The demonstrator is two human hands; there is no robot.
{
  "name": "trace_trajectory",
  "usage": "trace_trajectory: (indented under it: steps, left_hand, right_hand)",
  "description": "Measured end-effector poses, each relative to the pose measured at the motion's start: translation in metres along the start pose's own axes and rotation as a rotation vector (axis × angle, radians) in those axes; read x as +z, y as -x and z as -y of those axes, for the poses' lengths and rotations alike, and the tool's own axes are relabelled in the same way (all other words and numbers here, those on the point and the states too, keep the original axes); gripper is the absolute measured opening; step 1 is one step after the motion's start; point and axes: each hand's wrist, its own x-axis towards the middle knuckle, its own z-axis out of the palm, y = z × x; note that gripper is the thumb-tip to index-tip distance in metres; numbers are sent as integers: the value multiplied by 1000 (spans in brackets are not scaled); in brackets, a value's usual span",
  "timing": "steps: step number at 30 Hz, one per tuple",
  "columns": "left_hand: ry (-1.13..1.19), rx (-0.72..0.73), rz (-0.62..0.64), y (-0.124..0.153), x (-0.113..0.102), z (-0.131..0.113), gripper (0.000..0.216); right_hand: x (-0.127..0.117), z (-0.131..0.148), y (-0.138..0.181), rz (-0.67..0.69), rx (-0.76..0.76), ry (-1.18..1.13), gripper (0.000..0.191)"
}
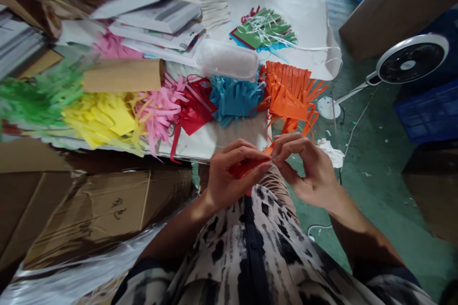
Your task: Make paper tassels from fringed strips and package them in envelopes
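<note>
My left hand (234, 171) is closed around red-orange paper (245, 167), gripping it between thumb and fingers in front of my body. With thumb and fingertips pinched together, my right hand (307, 167) holds the right end of the same paper. Most of the piece is hidden by my fingers. Just beyond my hands, orange fringed paper (289, 97) hangs over the table corner. Blue fringed paper (236, 95) lies left of it, followed by red paper (198, 109), pink fringed paper (161, 109) and yellow fringed paper (103, 116).
On the white table (304, 14) sit a clear plastic tray (228, 58), stacked white boxes (157, 19) and a green fringed bundle (265, 28) with white string. A white fan (411, 59) stands to the right. Cardboard boxes (107, 205) are at the lower left.
</note>
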Motion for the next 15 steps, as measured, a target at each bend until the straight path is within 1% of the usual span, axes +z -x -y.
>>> trace_trajectory:
  steps: [2,6,11,15]
  left_hand:
    - [-10,-18,-9,-1,0,0,4]
    - [-66,-2,10,-1,0,2,5]
    - [-143,115,-9,2,1,8,6]
    - [-283,217,-36,4,3,10,11]
  right_hand:
    - [-1,-1,0,4,17,-20,21]
    - [-3,-1,0,-1,53,-13,19]
    - [-5,1,-1,42,42,44,18]
    - [-4,-1,-1,68,38,24,18]
